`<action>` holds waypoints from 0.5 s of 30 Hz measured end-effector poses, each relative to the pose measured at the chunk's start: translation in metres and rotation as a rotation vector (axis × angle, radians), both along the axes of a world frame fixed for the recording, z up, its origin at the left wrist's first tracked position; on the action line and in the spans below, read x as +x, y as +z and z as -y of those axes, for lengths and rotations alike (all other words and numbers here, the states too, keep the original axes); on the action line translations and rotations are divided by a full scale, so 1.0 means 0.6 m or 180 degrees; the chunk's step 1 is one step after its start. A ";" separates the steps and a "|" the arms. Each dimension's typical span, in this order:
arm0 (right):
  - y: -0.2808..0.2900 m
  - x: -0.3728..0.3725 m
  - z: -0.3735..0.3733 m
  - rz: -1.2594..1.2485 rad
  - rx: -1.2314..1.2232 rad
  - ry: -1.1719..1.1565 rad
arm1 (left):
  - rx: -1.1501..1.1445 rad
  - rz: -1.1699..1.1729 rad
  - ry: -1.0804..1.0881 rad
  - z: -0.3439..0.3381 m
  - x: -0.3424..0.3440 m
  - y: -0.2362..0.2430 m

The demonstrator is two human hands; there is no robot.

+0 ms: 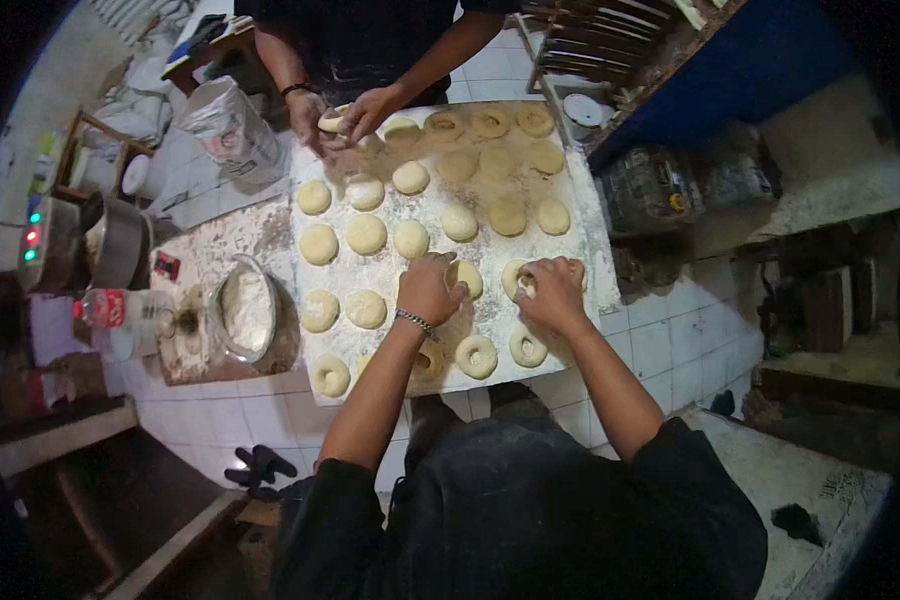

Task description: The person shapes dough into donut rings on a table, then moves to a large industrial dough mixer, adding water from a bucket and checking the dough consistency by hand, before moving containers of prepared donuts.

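Observation:
My left hand (pixel 428 292) grips a dough round (pixel 466 280) on the floured board (pixel 600 260), its fingers curled at the round's edge. My right hand (pixel 552 292) has bent fingers on another dough piece (pixel 516 278), which it partly hides. Plain rounds lie in rows, among them one at the left (pixel 319 243) and one above my left hand (pixel 410 238). Ring-shaped pieces (pixel 476 356) with centre holes lie along the near edge, partly behind my left forearm.
A co-worker's hands (pixel 341 122) hold dough at the far edge. Left of the board stand a flour bowl (pixel 245 305), a plastic bottle (pixel 120 310), a large sack (pixel 232 130) and a metal pot (pixel 115 245). A shelf (pixel 730 190) with containers runs along the right.

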State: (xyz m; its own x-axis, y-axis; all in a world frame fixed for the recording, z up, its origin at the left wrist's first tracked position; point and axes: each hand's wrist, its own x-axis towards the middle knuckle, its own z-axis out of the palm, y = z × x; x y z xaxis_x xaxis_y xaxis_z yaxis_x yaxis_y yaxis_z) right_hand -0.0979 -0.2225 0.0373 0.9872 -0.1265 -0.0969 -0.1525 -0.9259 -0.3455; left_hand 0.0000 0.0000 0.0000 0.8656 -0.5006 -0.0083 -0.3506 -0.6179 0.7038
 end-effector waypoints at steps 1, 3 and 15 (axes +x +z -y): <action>-0.012 -0.012 0.008 -0.0072 -0.0173 -0.0050 | 0.0375 0.0032 -0.0272 0.025 0.001 0.007; -0.031 -0.016 -0.023 -0.0101 -0.0247 -0.0343 | 0.0644 0.0109 -0.0714 0.018 0.034 0.023; 0.056 -0.069 -0.148 -0.0439 0.3466 -0.1226 | -0.1489 -0.2546 -0.1347 -0.078 -0.046 0.080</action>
